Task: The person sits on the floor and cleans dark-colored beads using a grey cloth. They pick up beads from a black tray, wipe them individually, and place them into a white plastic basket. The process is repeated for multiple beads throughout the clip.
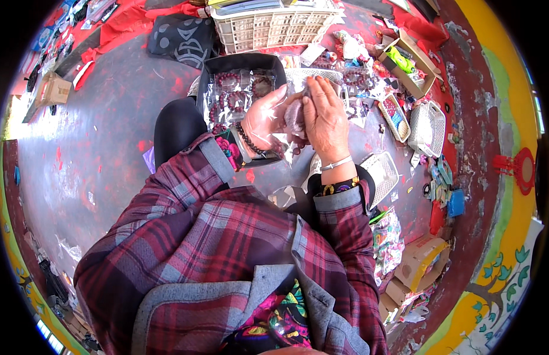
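Between my two hands is a clear plastic bag with a greyish-purple beaded bracelet in it. My left hand supports the bag from its left side, thumb up, fingers partly hidden behind it. Pressed onto the bag's right side is my right hand, its fingers long and close together. Just beyond my left hand lies a black open box, holding several dark red bead bracelets in clear bags. Part of a white basket shows behind my right fingertips.
A cream plastic crate stands at the far side, beside a dark printed bag. To the right are an open cardboard box, small white baskets and scattered packets. Another white basket lies near my right sleeve.
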Tool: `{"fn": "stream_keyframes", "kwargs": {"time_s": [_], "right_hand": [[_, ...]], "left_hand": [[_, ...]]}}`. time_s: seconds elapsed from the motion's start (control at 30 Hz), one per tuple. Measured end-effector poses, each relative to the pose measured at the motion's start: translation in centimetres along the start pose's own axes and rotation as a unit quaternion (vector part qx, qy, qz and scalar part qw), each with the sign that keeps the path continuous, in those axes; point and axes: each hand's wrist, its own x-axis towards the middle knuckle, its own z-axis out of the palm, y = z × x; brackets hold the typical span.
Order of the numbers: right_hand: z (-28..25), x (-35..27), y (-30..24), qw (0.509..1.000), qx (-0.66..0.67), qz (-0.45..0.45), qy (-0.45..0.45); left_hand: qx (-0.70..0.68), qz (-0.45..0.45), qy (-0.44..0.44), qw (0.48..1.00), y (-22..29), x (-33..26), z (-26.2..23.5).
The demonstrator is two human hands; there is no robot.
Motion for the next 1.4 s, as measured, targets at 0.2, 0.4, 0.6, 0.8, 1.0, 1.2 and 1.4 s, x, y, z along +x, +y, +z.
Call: {"fn": "stream_keyframes", "kwargs": {"time_s": [0.2,0.4,0.6,0.8,1.0,1.2,1.4], "right_hand": [[-0.8,-0.2,2.5,0.98,0.041,0.193,0.018],[-1.5,-1.6,5.8,0.94,0.193,0.282,0.012],[-5.3,-0.5,1.1,0.646,0.617,0.447,-0.044],[-5.4,-0.1,1.5,0.67,0.609,0.416,-0.091],[-4.2,-1.2,1.4,0.825,0.513,0.239,0.007],[-1.5,-1.6,-1.6,0.976,0.208,0.036,0.058],[-1.4,-2.1,-2.2,0.979,0.144,-0.101,-0.107]], "left_hand": [[0.039,0.021,-0.016,0.999,0.3,-0.3,1.6],[0.068,0.111,-0.025,0.991,2.3,-0.5,3.6],[0.079,0.039,-0.013,0.996,2.3,-0.7,3.1],[0.12,-0.012,0.061,0.991,3.0,0.3,-1.2],[0.064,0.066,0.371,0.924,3.2,0.8,-7.1],[0.322,0.077,0.136,0.934,-0.6,0.4,-10.3],[0.267,0.127,0.074,0.953,0.7,-0.2,-6.3]]}}
